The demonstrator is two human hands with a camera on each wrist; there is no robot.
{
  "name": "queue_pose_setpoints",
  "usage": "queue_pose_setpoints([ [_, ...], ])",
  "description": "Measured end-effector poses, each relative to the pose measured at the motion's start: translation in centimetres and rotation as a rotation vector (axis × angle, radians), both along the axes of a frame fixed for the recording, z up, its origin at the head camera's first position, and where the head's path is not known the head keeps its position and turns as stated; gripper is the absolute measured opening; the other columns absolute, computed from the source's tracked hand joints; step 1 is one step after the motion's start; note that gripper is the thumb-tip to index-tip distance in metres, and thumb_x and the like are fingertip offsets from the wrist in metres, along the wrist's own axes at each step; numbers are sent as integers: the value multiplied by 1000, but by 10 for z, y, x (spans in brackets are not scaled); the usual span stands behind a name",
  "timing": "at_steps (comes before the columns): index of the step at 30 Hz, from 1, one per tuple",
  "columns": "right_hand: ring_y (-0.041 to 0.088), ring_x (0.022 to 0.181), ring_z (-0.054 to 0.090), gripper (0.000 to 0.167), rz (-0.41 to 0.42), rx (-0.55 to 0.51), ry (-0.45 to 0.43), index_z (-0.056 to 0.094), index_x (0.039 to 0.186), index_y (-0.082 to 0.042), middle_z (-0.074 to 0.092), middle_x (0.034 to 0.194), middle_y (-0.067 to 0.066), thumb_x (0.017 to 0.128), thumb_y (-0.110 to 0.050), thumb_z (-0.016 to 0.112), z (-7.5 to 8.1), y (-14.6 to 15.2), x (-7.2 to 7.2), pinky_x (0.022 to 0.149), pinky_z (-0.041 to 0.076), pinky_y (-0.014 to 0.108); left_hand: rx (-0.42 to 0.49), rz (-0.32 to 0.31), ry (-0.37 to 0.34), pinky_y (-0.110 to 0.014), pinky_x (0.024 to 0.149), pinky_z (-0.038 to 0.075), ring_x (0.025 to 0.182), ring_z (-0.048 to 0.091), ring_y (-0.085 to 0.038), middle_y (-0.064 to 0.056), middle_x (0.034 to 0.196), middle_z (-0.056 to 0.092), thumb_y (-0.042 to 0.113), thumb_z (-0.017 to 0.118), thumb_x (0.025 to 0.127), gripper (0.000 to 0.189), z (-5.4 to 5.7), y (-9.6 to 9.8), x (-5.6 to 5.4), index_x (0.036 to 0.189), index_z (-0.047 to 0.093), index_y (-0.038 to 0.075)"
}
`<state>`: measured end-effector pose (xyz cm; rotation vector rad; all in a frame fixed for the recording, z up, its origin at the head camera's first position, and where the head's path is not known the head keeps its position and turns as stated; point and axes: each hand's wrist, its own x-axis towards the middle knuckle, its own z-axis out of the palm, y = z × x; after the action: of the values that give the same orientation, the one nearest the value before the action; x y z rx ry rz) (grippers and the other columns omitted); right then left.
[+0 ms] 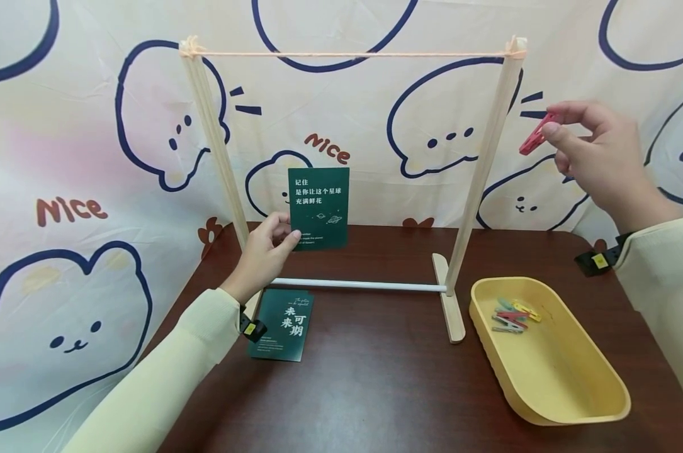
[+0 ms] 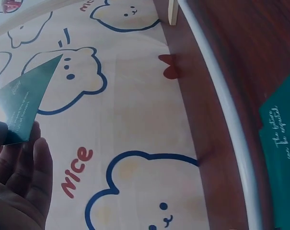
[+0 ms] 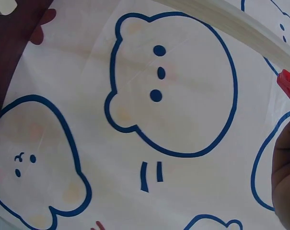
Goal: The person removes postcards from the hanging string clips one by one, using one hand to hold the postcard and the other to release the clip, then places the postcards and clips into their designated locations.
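Observation:
A dark green card (image 1: 320, 207) with white print stands upright in the air, its lower left corner pinched by my left hand (image 1: 267, 250). The left wrist view shows the thumb on the front of that card (image 2: 27, 103) and fingers behind it. Up at the right, outside the frame's post, my right hand (image 1: 598, 148) pinches a red clothespin (image 1: 536, 133) between thumb and forefinger. A pink cord (image 1: 352, 55) runs across the top of a wooden frame (image 1: 485, 163), with nothing hanging on it. More green cards (image 1: 281, 327) lie on the table below my left wrist.
At the right stands a yellow tray (image 1: 568, 371) with several coloured clothespins (image 1: 513, 316) at its far end. A white rod (image 1: 358, 285) joins the wooden frame's feet low over the brown table (image 1: 369, 390). A printed cloth (image 1: 364, 113) hangs behind.

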<state>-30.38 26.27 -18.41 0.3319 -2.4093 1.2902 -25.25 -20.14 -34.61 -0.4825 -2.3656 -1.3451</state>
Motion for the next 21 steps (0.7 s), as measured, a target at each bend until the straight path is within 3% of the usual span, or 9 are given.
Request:
queue_pose_setpoints([
  [12,14,64,52,46,5,11,-30,56,136,-24,49,125,3,93,-40,61,-22,13,-2,64,48,12,13,32,-59,-37,70,41,81,53,-21,-1,95,69,25,54,102,25,-19,-16,11,123,53,10],
  [21,16,66,53,49,-24,29,-80,54,139,-27,47,127,3,93,-43,60,-37,22,-1,63,46,11,5,78,-116,-37,72,43,83,52,-22,-2,94,68,27,54,102,28,-36,-28,22,124,51,11],
])
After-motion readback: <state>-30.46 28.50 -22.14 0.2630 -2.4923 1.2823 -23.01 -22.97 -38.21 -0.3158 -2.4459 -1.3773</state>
